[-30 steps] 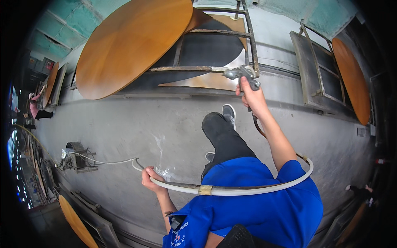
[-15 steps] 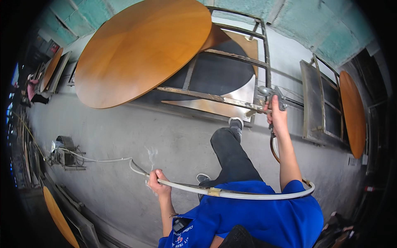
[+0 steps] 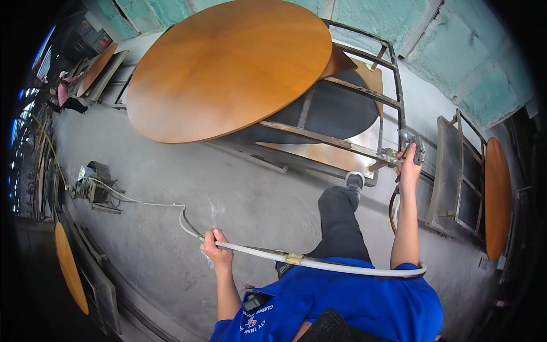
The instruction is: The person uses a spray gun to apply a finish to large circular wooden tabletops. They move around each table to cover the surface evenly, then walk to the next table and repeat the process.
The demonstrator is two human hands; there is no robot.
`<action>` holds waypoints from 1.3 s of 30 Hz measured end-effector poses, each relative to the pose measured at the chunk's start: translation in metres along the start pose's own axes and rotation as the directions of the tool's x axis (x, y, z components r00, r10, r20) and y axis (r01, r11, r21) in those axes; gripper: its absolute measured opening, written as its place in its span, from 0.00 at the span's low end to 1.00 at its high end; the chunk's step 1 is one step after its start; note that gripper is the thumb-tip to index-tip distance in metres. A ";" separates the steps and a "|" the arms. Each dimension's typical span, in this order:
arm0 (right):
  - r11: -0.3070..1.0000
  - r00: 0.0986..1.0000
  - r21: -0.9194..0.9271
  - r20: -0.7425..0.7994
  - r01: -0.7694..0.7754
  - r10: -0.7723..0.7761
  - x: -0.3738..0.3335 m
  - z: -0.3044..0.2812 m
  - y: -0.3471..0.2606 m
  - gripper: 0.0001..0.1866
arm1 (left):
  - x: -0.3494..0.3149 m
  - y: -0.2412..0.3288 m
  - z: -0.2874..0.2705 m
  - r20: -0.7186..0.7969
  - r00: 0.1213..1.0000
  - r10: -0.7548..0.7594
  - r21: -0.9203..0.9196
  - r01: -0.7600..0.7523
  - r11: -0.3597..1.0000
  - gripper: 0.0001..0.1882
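Note:
My left hand [image 3: 217, 249] is closed round a white hose [image 3: 342, 267], which loops across the front of my blue shirt. Something whitish shows under that hand, too unclear to name. Held up at the right, my right hand [image 3: 408, 170] grips a metal spray gun [image 3: 412, 143] with a dark hose [image 3: 393, 208] hanging below it. The gun is beside the end of a metal rack [image 3: 319, 136]. On the rack lies a large round wooden tabletop [image 3: 233, 68], orange-brown and smooth; a dark round panel [image 3: 336, 108] shows beneath the bars.
The white hose runs left to a small machine [image 3: 98, 185] on the grey floor [image 3: 165, 245]. Another rack with a wooden round [image 3: 497, 199] stands at right, and another round [image 3: 71, 268] at lower left. A person in pink [image 3: 65, 94] stands far left, beside a tabletop.
The view has turned, so the racks and tabletop sit further right in it. Both hands keep their hold, and the spray gun stays by the rack's end.

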State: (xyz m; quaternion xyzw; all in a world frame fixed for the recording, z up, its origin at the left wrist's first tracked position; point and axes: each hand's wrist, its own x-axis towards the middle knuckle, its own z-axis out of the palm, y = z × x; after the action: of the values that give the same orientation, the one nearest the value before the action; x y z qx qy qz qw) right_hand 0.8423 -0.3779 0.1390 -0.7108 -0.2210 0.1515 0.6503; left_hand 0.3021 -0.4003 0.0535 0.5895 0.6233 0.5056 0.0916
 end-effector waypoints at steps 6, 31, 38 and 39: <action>0.965 0.925 -0.159 -0.289 0.207 -0.246 0.008 0.041 0.023 0.29 | -0.034 -0.047 -0.060 -0.111 0.994 -0.022 0.030 0.025 0.999 0.14; 0.999 0.881 -0.032 0.474 0.000 0.015 -0.336 0.015 0.058 0.26 | -0.203 -0.011 -0.305 -0.127 0.988 -0.082 0.295 0.117 0.948 0.14; 0.989 0.781 0.060 0.609 0.132 -0.141 -0.409 0.042 0.056 0.18 | -0.196 -0.067 -0.359 -0.215 0.976 -0.036 0.258 0.092 0.962 0.14; 0.988 0.795 0.062 0.587 0.141 -0.150 -0.424 0.049 0.058 0.17 | -0.194 -0.086 -0.372 -0.222 0.974 -0.050 0.253 0.107 0.962 0.14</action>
State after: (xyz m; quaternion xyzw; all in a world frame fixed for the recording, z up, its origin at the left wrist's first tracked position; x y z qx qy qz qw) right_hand 0.4618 -0.5562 0.0461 -0.6045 -0.4648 0.3159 0.5646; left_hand 0.0385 -0.7377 0.0726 0.5133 0.7140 0.4748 -0.0348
